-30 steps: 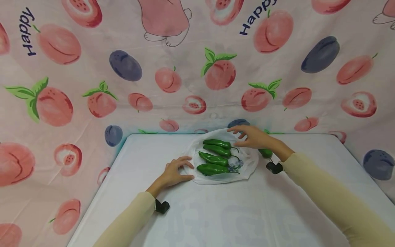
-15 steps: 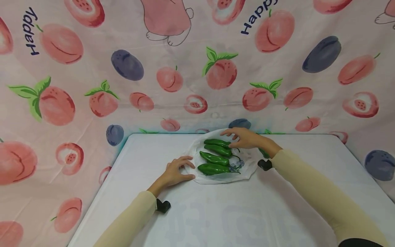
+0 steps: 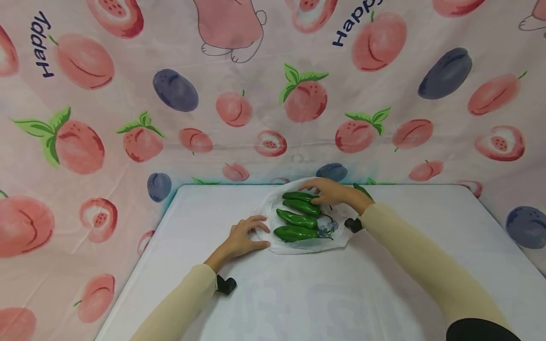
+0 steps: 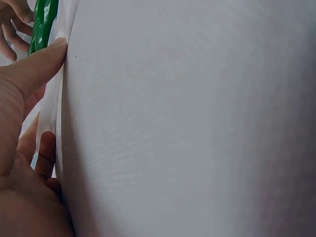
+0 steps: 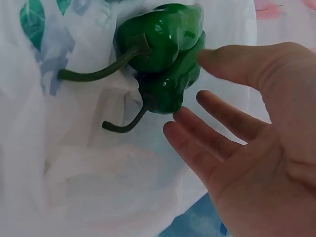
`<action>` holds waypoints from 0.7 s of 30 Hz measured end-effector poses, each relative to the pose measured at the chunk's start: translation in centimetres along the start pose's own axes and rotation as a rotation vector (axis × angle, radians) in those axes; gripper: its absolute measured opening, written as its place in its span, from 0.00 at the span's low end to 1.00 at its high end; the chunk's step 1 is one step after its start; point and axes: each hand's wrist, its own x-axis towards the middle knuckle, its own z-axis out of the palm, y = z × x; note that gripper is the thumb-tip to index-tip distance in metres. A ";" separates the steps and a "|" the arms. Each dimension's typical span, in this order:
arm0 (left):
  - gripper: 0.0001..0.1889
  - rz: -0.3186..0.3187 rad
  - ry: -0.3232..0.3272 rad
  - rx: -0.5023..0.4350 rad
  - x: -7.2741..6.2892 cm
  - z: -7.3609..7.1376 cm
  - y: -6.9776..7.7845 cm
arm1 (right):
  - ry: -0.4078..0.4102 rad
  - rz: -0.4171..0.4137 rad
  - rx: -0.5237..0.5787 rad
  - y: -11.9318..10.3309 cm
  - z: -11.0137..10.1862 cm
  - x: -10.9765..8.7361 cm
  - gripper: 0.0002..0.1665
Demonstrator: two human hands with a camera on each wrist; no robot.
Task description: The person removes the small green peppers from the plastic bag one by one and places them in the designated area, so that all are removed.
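Several green peppers (image 3: 295,233) with stems lie side by side on a white plastic bag (image 3: 281,248) in the head view. My right hand (image 3: 329,192) reaches over the farthest pepper (image 3: 294,194). In the right wrist view its thumb is at the side of a pepper (image 5: 165,89), and the fingers (image 5: 195,133) spread beside it; whether they touch it I cannot tell. My left hand (image 3: 240,238) rests at the bag's left edge, thumb and fingers apart. In the left wrist view its thumb (image 4: 42,64) lies against the bag's edge.
Part of another green pepper (image 3: 362,190) shows outside the bag, behind my right wrist. The white table (image 3: 298,293) ends at the back against a fruit-printed cloth (image 3: 298,94). Blue print (image 3: 327,228) is on the bag near the stems.
My right hand has moved left and slightly lower, from the bag's right side to over the farthest pepper. The left hand and the peppers on the bag keep their places.
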 end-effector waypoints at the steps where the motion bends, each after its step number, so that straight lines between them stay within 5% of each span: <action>1: 0.14 -0.001 0.000 -0.001 0.0 0.0 0.0 | -0.005 -0.008 -0.011 0.1 0.0 0.2 0.30; 13: 0.14 -0.008 0.010 -0.006 0.4 0.3 -0.3 | -0.047 -0.042 -0.145 0.9 0.4 2.1 0.34; 21: 0.14 -0.002 0.009 -0.013 0.4 0.2 -0.2 | -0.069 0.011 -0.185 0.5 0.5 2.5 0.35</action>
